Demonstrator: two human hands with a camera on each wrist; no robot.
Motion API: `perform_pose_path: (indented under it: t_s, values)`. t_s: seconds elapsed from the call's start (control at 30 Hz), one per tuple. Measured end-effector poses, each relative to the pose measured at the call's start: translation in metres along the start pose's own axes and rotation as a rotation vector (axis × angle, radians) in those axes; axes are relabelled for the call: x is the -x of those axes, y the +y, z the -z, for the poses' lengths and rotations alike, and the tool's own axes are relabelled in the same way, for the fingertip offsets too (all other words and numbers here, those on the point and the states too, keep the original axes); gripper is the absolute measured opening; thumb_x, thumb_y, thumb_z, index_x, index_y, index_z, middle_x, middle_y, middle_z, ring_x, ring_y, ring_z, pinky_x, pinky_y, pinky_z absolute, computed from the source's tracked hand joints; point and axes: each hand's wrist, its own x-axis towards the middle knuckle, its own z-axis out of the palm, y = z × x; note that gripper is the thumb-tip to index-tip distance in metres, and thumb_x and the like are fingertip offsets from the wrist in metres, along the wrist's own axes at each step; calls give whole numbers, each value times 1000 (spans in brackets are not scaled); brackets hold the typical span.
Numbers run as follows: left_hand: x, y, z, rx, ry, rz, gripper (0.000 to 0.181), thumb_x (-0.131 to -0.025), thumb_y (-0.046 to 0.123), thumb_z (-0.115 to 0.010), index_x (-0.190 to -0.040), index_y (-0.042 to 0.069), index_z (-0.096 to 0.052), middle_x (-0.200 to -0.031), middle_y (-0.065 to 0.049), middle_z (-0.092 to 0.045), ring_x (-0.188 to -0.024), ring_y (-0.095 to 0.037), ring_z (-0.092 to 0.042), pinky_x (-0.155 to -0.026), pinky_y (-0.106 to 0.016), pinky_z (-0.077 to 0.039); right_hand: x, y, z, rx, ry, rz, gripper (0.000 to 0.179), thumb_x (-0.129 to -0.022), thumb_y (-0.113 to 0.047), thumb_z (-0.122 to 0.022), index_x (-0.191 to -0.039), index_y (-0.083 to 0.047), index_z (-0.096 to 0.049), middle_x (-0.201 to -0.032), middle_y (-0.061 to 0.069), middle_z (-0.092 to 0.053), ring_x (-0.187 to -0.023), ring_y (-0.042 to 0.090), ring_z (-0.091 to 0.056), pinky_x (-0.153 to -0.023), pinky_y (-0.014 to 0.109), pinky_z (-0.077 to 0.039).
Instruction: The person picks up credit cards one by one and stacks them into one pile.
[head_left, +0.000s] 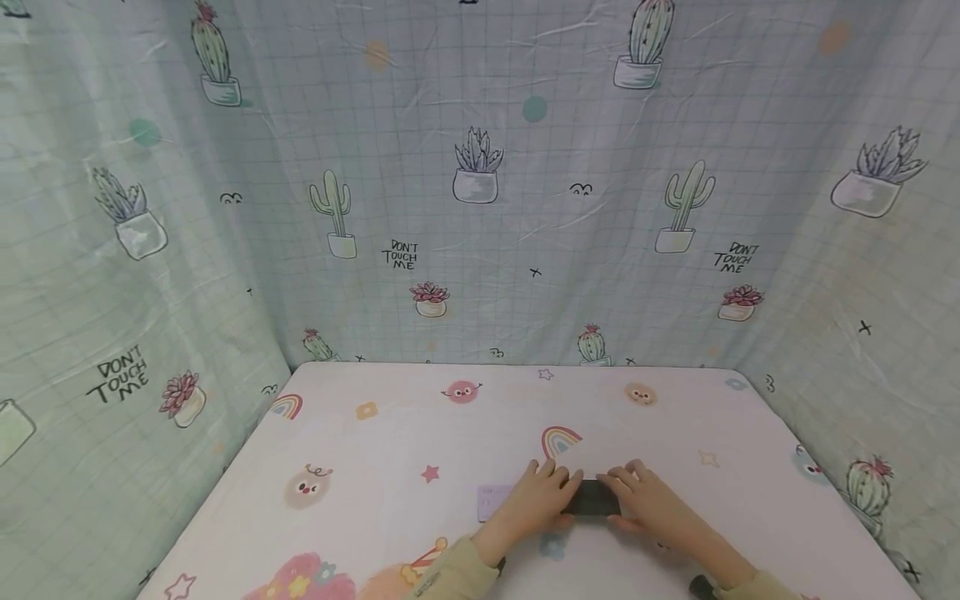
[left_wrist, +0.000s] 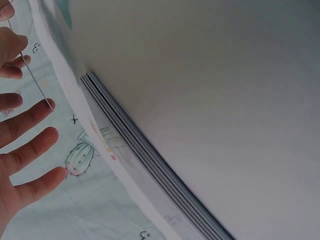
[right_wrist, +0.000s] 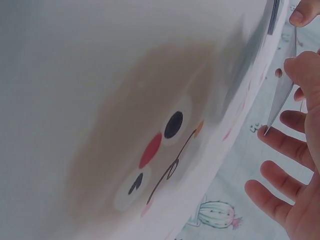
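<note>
Between my two hands is a thin, dark rectangular card, held just above the table. My left hand pinches its left end, and my right hand pinches its right end. Seen nearly edge-on in the left wrist view, the card is only a thin line, with the lower fingers spread away from it. The right wrist view shows a pale, narrow face of the card by the thumb and fingers. Left of my left hand lies a stack of thin flat pieces with a purple top, partly hidden by that hand.
The white table is printed with rainbows, stars and cartoon faces. Behind it and at both sides hangs a pale green curtain with cactus prints. A dark band shows at my right wrist.
</note>
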Motion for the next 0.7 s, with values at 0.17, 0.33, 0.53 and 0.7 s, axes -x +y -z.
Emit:
perform_pose_path:
  t_s: [0.17, 0.33, 0.53, 0.7]
  values:
    - [3, -1, 0, 12, 7, 4, 60, -77, 52, -58, -127, 20, -47, -104, 5, -58, -95, -14, -51, -80, -32, -43, -1, -2, 0, -26, -38, -15, 54, -72, -42, -66, -116, -13, -53, -102, -4, -56, -89, 12, -44, -76, 31, -43]
    - [6, -3, -2, 17, 13, 7, 60, -77, 52, -58, -127, 20, -47, -104, 5, -58, -93, -13, -50, -80, -32, -43, -3, -3, -3, -16, 12, 24, 54, -70, -42, -67, -113, -11, -55, -100, -3, -55, -87, 13, -43, -74, 30, -42]
    - [11, -6, -1, 26, 23, 8, 60, -77, 52, -59, -126, 20, -48, -103, 5, -58, -92, -13, -50, -80, -33, -43, -7, -6, -3, -32, 0, 19, 54, -70, -42, -67, -114, -12, -55, -100, -3, -55, -87, 13, -43, -73, 31, -42]
    - [14, -8, 4, 25, 12, 20, 60, -76, 52, -59, -126, 20, -48, -103, 4, -59, -92, -13, -49, -80, -34, -43, -10, -8, -4, -38, -22, 14, 54, -71, -43, -66, -114, -13, -54, -100, -3, -55, -87, 13, -44, -74, 31, -42]
